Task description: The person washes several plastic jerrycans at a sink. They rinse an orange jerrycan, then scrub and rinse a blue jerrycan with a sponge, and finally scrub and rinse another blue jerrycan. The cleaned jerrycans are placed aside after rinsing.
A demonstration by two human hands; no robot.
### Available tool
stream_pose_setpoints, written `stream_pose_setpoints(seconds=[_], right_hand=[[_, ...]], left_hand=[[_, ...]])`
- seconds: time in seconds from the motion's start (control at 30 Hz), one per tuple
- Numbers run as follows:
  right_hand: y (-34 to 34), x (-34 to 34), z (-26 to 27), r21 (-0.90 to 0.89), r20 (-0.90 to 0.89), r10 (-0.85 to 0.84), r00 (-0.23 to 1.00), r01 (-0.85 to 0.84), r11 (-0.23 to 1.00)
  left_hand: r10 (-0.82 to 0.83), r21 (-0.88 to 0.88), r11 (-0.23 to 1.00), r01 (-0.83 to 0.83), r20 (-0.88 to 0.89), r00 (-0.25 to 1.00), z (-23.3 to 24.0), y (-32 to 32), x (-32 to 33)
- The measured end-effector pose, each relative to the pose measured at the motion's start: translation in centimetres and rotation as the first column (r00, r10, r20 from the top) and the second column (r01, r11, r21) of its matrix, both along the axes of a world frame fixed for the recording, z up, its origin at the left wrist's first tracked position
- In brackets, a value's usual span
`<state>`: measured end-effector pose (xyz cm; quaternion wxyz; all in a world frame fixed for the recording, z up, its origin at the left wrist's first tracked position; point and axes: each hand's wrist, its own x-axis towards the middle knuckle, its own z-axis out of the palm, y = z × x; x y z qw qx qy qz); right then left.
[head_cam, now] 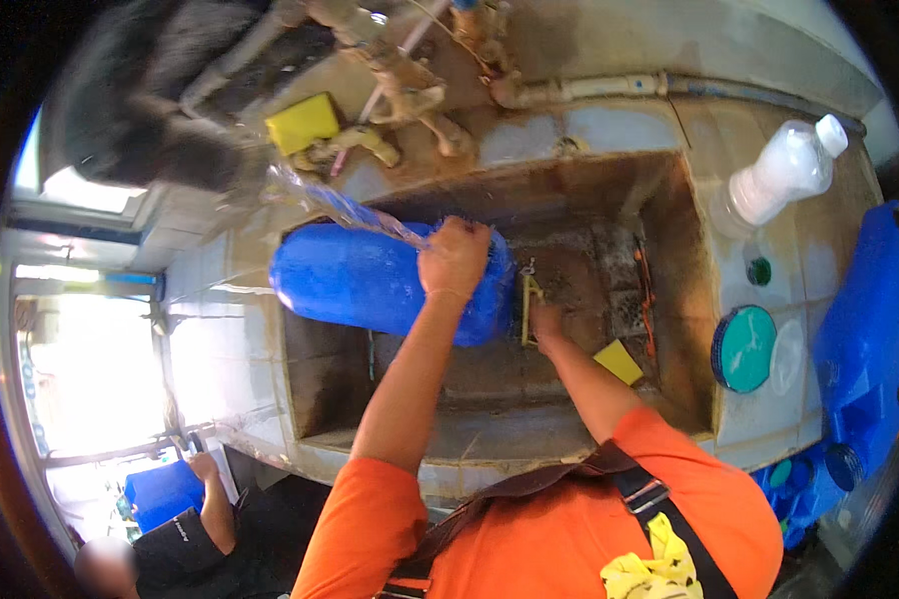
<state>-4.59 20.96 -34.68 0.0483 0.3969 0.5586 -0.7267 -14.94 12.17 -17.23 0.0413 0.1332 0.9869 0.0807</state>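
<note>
A large blue plastic container (352,277) lies tilted across the left part of a tiled sink basin (700,299). My left hand (455,258) is curled on its upper side near the right end. A clear, glistening streak (344,210) runs from the upper left to that hand; whether it is water or clear plastic I cannot tell. Low in the basin, my right hand (548,322) is blurred, its fingers closed at a yellow tool (528,311) with a metal piece at its top. Beside my right forearm is a yellow sponge (619,362).
Crusted pipes and taps (412,97) jut over the back edge, near another yellow sponge (303,123). On the right ledge are a clear bottle of whitish contents (779,176), a green cap (758,271) and a teal lid (745,349). Blue containers (865,322) stand beyond. A co-worker (187,539) is at lower left.
</note>
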Motion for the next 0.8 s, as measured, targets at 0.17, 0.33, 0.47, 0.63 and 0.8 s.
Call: stream_pose_setpoints(seconds=[0.17, 0.33, 0.47, 0.63, 0.8], right_hand=[[0.3, -1.2, -0.3, 0.049, -0.315, -0.052, 0.948, 0.071, 0.996], [0.2, -2.1, 1.3, 0.476, -0.118, -0.066, 0.991, 0.115, 0.872], [-0.1, 0.9, 4.7, 0.164, -0.341, 0.035, 0.94, 0.022, 0.986], [0.7, 3.7, 5.9, 0.48, -0.077, 0.227, 0.971, -0.163, 0.862], [3.5, 1.7, 5.7, 0.795, 0.341, 0.202, 0.918, -0.396, 0.46]], left_hand=[[0.168, 0.207, 0.964, -0.168, 0.018, 0.986, 0.7, 0.5, -0.8], [0.121, 0.144, 0.981, -0.129, 0.067, 0.99, 1.3, 1.6, -2.7], [0.195, 0.065, 0.977, -0.201, 0.087, 0.977, 1.5, 2.2, -3.8], [0.299, 0.1, 0.944, -0.314, 0.138, 0.944, 0.8, 2.2, -4.3], [0.232, 0.247, 0.925, -0.288, 0.232, 0.945, 0.8, 2.9, -3.0]])
